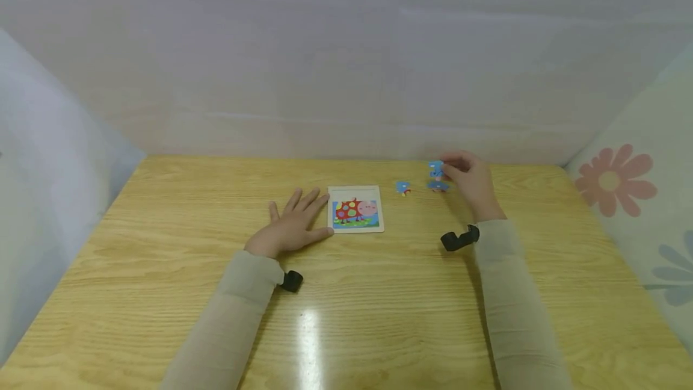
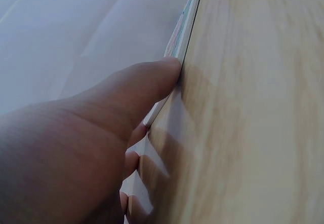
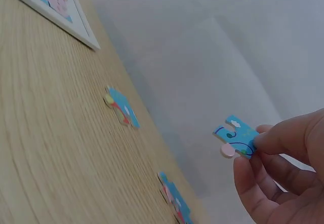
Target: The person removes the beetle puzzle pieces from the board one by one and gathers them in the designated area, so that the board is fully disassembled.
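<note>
On the head camera I see the left hand (image 1: 292, 224) laid on the wooden counter (image 1: 346, 294) with its fingers spread, thumb tip and forefinger touching the left edge of the puzzle board (image 1: 354, 189). The board lies flat, its lower part showing a spotted red creature with a pink face, its upper strip plain and pale. To the right, I have the right hand (image 1: 471, 182) pinching a blue puzzle piece (image 1: 435, 168). Two more pieces lie on the counter: the near piece (image 1: 403, 187), between the board and that hand, and the far piece (image 1: 437, 186), just below the pinched one in this view. A pale backdrop (image 1: 346, 77) rises behind.

My left wrist feed shows the thumb tip against the board's edge, with the other fingertips partly hidden behind it. A small blue shape sits at the top border, too cut off for me to identify.

On the right wrist feed I get the grip clearly: thumb and fingers pinch the blue puzzle piece, held clear of the counter, its pinkish knob and a notch exposed. Both loose pieces lie apart from each other, and the board's corner shows at upper left.
</note>
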`<act>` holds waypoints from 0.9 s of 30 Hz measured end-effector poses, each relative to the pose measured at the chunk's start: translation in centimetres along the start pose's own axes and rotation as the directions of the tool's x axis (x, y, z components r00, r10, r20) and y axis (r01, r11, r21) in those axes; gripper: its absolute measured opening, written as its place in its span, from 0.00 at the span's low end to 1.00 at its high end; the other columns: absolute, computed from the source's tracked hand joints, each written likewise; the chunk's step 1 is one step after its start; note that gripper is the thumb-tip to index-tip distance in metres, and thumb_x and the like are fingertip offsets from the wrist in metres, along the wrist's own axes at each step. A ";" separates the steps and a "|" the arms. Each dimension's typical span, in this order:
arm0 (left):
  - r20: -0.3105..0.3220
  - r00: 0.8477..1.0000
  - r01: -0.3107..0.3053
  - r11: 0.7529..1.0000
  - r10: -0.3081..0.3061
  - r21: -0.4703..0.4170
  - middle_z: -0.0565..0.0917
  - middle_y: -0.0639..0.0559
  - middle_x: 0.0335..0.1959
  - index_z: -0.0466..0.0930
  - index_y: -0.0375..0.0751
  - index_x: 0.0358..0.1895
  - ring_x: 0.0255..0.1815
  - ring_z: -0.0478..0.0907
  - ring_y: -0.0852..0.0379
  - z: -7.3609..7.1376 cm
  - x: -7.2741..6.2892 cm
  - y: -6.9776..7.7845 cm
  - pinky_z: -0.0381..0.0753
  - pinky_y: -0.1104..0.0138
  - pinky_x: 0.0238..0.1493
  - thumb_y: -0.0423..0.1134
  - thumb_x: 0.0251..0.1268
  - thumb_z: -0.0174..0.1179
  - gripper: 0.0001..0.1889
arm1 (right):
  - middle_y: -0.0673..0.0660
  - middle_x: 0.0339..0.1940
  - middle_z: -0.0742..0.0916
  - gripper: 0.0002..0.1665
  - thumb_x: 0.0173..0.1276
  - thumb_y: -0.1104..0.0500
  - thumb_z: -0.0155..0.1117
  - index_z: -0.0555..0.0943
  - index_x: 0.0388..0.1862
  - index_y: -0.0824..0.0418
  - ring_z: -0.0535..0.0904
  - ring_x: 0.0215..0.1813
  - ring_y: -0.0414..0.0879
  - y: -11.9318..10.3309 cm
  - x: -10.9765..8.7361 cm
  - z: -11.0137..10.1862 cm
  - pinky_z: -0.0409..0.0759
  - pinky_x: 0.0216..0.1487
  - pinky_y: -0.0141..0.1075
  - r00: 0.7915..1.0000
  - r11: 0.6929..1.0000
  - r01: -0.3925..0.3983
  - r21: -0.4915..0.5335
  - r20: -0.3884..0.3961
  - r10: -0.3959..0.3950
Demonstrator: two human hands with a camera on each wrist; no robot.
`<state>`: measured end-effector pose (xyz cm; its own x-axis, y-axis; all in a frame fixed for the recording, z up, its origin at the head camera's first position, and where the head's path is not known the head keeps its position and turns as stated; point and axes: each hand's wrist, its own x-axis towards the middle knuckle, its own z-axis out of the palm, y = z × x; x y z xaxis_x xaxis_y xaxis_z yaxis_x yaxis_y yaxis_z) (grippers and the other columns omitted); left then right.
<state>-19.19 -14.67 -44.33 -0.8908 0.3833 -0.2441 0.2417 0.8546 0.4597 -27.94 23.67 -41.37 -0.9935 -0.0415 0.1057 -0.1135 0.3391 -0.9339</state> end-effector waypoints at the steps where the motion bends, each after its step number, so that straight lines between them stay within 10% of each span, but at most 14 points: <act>1: -0.001 1.000 0.000 1.000 0.000 -0.001 0.37 0.50 0.85 0.41 0.55 0.84 0.82 0.24 0.40 0.0 0.0 0.0 0.19 0.27 0.65 0.66 0.74 0.51 0.45 | 0.58 0.49 0.84 0.17 0.76 0.63 0.61 0.79 0.59 0.71 0.84 0.44 0.42 0.1 -0.1 -0.2 0.84 0.53 0.37 1.000 1.000 0.002 0.000 -0.013 -0.002; 27: -0.003 1.000 0.000 1.000 0.000 -0.011 0.38 0.50 0.85 0.41 0.56 0.84 0.82 0.24 0.40 -0.3 0.0 0.3 0.18 0.27 0.66 0.65 0.73 0.51 0.45 | 0.66 0.61 0.81 0.19 0.78 0.64 0.56 0.79 0.62 0.71 0.76 0.48 0.39 2.2 -1.2 -4.4 0.77 0.48 0.25 0.970 0.964 -0.202 -0.172 -0.172 0.172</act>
<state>-19.18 -14.51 -43.95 -0.8919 0.3822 -0.2417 0.2376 0.8508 0.4687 -27.03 28.64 -42.02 -0.9837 0.1796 0.0003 0.0905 0.4974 -0.8628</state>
